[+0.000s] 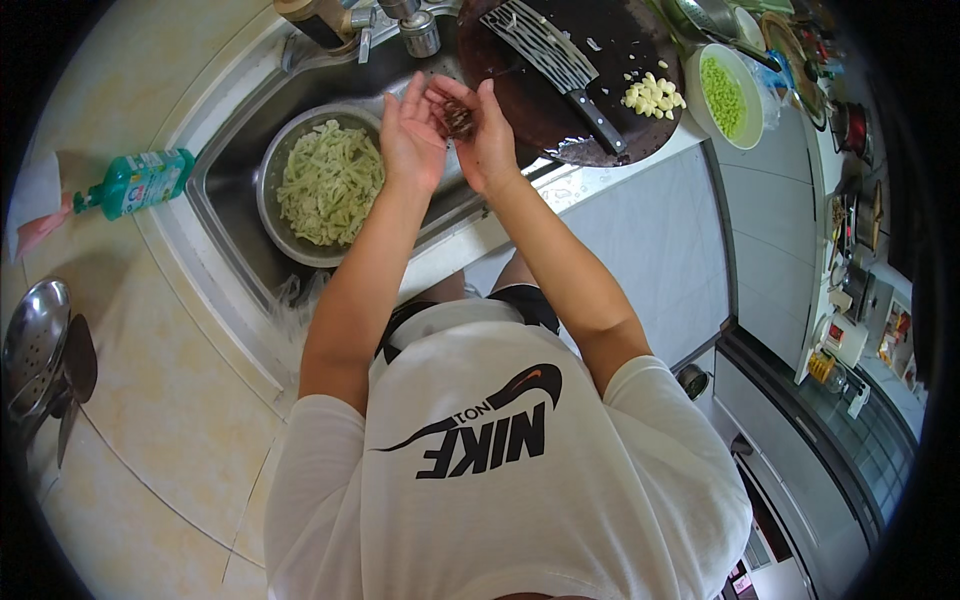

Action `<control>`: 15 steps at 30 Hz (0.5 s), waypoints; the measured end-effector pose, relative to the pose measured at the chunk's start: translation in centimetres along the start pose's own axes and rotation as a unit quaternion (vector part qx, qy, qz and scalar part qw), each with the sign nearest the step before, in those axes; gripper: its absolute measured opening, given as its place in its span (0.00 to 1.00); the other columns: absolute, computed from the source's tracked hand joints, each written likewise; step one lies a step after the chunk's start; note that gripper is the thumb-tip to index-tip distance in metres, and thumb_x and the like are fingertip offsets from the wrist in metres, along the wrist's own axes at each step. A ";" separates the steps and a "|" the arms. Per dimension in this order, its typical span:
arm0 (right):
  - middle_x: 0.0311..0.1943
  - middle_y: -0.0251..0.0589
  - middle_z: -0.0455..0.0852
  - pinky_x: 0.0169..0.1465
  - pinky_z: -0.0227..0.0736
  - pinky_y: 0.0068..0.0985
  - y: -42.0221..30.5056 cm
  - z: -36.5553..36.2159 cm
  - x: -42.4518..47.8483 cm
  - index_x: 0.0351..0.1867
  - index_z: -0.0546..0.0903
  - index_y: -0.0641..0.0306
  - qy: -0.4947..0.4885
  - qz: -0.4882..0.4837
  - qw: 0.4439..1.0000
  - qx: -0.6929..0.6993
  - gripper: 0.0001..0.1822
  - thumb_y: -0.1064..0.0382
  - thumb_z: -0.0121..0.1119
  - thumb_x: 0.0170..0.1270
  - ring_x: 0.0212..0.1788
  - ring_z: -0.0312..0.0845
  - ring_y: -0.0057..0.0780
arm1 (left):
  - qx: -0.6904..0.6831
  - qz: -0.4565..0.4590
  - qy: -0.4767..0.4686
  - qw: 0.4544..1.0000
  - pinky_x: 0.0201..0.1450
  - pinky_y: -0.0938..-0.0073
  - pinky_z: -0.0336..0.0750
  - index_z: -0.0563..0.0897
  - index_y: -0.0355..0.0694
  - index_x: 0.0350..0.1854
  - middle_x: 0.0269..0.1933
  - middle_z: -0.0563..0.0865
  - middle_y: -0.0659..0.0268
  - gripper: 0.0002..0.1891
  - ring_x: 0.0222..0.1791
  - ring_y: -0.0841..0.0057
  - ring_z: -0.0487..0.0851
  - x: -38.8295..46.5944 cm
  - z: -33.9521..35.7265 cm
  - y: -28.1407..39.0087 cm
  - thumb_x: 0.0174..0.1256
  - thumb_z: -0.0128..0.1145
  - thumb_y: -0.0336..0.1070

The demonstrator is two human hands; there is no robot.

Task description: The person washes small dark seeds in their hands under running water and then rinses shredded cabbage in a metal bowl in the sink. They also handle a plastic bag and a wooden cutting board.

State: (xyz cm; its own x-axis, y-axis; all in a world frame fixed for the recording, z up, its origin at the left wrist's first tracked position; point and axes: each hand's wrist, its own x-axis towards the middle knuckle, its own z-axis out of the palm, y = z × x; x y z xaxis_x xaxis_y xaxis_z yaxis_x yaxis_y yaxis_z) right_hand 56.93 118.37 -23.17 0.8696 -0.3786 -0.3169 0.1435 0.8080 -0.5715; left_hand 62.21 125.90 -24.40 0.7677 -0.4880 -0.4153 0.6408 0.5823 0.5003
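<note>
Both of my hands are raised over the stainless steel sink (225,217), side by side with palms turned up. A small heap of dark brown pieces (457,120), perhaps dried spices, rests in the cupped palm of my right hand (486,142). My left hand (414,142) is flat, its fingers spread, and its inner edge meets the right hand near the heap. Below and left of them, a steel bowl (271,214) in the sink holds pale green shredded vegetable (330,187) that looks floury.
Right of the sink, a round dark chopping board (540,112) carries a slotted-blade cleaver (566,71) and peeled garlic cloves (652,96). Beyond stands a white bowl (752,112) of green beans or peas (722,97). The faucet (418,34) is behind; a green pump bottle (146,182) lies left.
</note>
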 end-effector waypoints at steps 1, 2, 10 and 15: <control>0.53 0.47 0.77 0.65 0.57 0.28 0.0 0.6 -0.4 0.55 0.74 0.71 0.013 -0.022 0.998 -0.064 0.34 0.39 0.32 0.72 0.58 0.69 0.33 | -0.030 -0.036 0.005 0.999 0.68 0.62 0.56 0.65 0.41 0.66 0.64 0.69 0.57 0.31 0.64 0.63 0.66 -0.2 0.0 -0.5 0.71 0.33 0.59; 0.56 0.45 0.75 0.67 0.52 0.26 0.1 0.7 -0.5 0.58 0.71 0.71 -0.002 -0.031 0.996 -0.089 0.38 0.35 0.28 0.70 0.61 0.66 0.30 | -0.078 -0.035 -0.007 0.996 0.68 0.60 0.59 0.65 0.40 0.64 0.62 0.72 0.57 0.28 0.63 0.61 0.68 0.1 -0.1 -1.0 0.72 0.34 0.56; 0.65 0.51 0.65 0.71 0.49 0.32 -1.0 0.6 -0.3 0.65 0.63 0.69 -0.053 -0.026 0.993 0.107 0.40 0.34 0.27 0.69 0.67 0.59 0.39 | -0.153 -0.039 -0.019 0.987 0.68 0.65 0.60 0.68 0.33 0.62 0.61 0.73 0.60 0.25 0.62 0.69 0.70 0.9 -0.8 -1.8 0.71 0.36 0.46; 0.65 0.54 0.63 0.71 0.49 0.35 -1.7 -0.5 0.3 0.66 0.61 0.68 -0.072 0.015 0.980 0.184 0.36 0.39 0.29 0.71 0.68 0.57 0.43 | -0.180 -0.047 0.004 0.983 0.69 0.63 0.59 0.67 0.34 0.62 0.61 0.72 0.58 0.24 0.63 0.67 0.68 1.0 -1.3 -1.6 0.70 0.38 0.45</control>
State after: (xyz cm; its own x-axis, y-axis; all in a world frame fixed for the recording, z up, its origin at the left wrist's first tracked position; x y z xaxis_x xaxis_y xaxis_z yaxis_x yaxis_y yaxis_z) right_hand 56.69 116.69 -22.68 0.9301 -0.3059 -0.2033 0.2546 0.9359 -0.2434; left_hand 61.97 125.33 -26.55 0.7040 -0.5463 -0.4537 0.6671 0.7278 0.1589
